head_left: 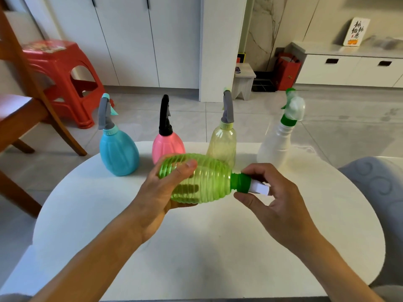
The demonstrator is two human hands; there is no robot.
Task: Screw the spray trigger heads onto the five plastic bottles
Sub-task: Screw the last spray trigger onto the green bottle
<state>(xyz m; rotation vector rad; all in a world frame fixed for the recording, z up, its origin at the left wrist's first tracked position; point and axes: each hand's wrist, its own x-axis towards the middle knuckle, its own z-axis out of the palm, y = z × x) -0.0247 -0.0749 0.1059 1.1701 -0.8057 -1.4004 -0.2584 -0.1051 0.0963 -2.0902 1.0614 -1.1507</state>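
Note:
A ribbed green bottle [205,182] lies on its side in the air above the white table [196,247]. My left hand [161,192] grips its body. My right hand [270,199] pinches the green collar of the white spray head [246,184] at the bottle's neck. Behind stand a blue bottle [118,152] with a grey head, a pink bottle [166,144] with a black head, a pale yellow bottle [223,142] with a grey head, and a white bottle [275,144] with a green and white head.
A wooden chair [24,101] and a red plastic stool [63,79] stand to the left. A grey cushioned seat [379,188] is at the right edge. White cabinets and a low drawer unit [353,70] line the back.

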